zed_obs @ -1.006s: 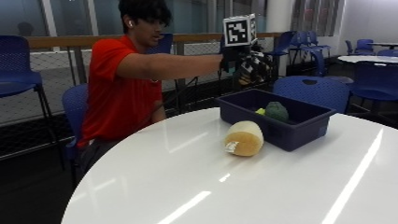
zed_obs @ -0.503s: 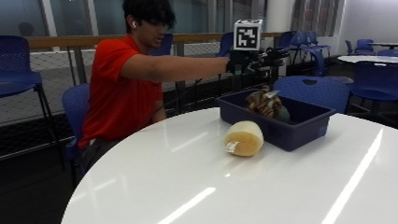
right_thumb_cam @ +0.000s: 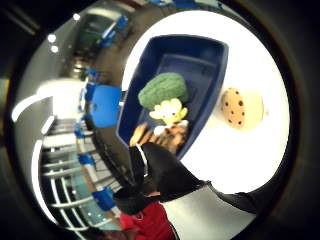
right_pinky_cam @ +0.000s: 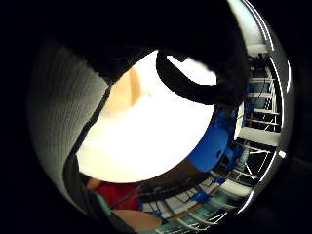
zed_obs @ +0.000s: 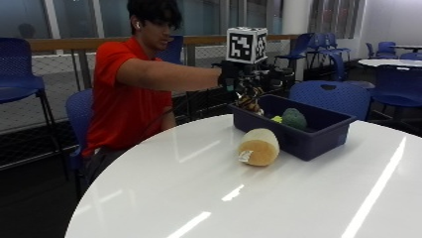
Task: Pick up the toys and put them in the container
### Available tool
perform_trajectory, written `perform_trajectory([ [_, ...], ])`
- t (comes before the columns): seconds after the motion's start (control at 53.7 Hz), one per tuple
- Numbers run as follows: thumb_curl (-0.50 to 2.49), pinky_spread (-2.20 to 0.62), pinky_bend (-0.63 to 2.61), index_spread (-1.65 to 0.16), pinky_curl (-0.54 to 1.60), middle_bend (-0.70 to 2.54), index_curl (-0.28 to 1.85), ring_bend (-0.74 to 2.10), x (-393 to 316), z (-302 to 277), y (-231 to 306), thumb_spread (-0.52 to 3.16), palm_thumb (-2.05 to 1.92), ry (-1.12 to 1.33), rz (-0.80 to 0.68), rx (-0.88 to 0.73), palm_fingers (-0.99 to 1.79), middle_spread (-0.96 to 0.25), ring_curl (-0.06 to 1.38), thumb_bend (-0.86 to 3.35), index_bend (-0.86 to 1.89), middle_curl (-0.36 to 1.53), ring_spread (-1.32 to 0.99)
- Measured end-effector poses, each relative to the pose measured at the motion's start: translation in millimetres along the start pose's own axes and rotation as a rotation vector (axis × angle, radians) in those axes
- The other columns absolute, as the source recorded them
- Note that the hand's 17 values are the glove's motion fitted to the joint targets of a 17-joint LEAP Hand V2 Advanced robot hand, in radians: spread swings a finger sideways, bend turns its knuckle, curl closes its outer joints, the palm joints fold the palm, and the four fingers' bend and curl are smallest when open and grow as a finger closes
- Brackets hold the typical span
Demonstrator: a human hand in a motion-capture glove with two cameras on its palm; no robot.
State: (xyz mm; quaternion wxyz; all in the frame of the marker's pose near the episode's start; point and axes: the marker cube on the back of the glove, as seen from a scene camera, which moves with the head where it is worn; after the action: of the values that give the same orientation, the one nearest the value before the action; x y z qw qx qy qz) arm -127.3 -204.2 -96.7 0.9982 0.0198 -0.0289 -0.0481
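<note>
Blue container (zed_obs: 310,134) at centre-right on the white counter (zed_obs: 264,198) holds a green-and-yellow broccoli toy (zed_obs: 292,119); a brown toy (zed_obs: 249,101) sits at its near-left rim. Cookie toy (zed_obs: 258,147) lies on the counter touching the container's front wall. Gloved right hand (zed_obs: 244,79) hovers above the brown toy; can't tell whether the grip is open or closed.

Blue chairs (zed_obs: 333,94) around white tables (zed_obs: 198,198) — wooden rail (zed_obs: 79,43), glass panels behind.
</note>
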Motion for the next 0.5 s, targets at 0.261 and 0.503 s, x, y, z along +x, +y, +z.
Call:
perform_trajectory([
  [0.261,0.27,0.15,1.24,-0.29,0.35,0.08,0.15,0.14,36.5,18.4,-2.4,0.95,-0.07,-0.006,0.077,-0.034,-0.40,0.00,0.21,-0.07,0.08,0.17,0.08],
  [0.503,0.25,0.15,1.22,-0.29,0.34,0.08,0.15,0.14,51.2,38.8,-10.6,0.94,-0.07,0.022,0.105,-0.049,-0.39,0.00,0.20,-0.07,0.08,0.16,0.08],
])
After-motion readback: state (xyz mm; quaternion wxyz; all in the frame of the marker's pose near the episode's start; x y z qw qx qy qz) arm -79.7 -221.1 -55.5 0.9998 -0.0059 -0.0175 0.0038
